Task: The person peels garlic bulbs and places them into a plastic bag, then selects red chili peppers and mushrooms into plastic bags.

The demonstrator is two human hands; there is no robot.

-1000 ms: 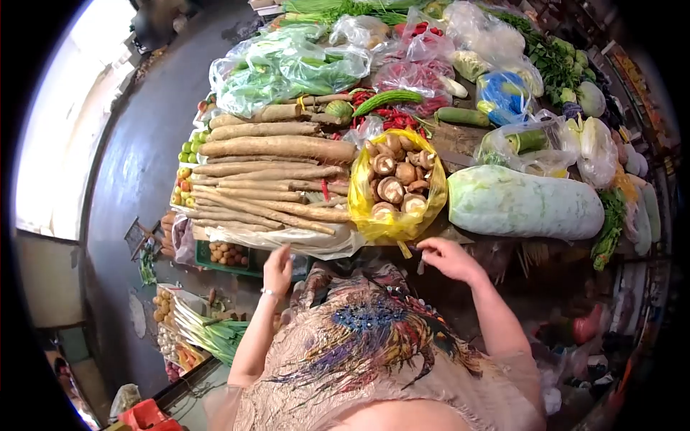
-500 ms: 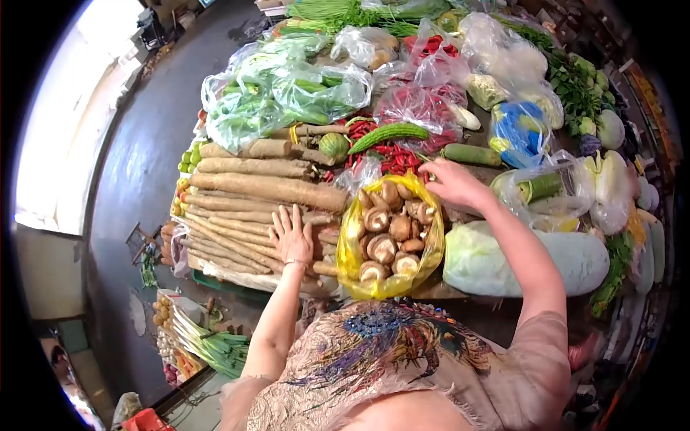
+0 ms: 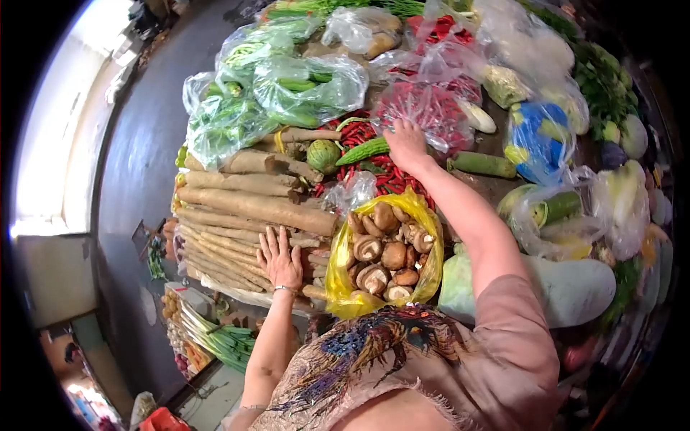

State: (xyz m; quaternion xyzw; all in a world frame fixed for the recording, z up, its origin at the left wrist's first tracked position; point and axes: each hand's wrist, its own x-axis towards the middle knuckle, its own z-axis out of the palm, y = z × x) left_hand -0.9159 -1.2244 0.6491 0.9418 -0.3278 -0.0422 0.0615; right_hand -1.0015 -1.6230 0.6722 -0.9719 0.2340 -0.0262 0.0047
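Spreading the left hand flat on rough roots, right hand curled by a bumpy gourd, grip unclear.

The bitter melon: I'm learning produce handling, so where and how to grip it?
Probably grip the bitter melon mid-length, from above, across its narrow width: it is long, lying on red chilies, top exposed. The right hand is at one end.

White light pours through a tall, overexposed opening at the left; whether window or doorway cannot be told. Below it stands a dull, pale wall panel. A smooth grey floor with a faint sheen runs beside the table. The far right lies in deep shadow.
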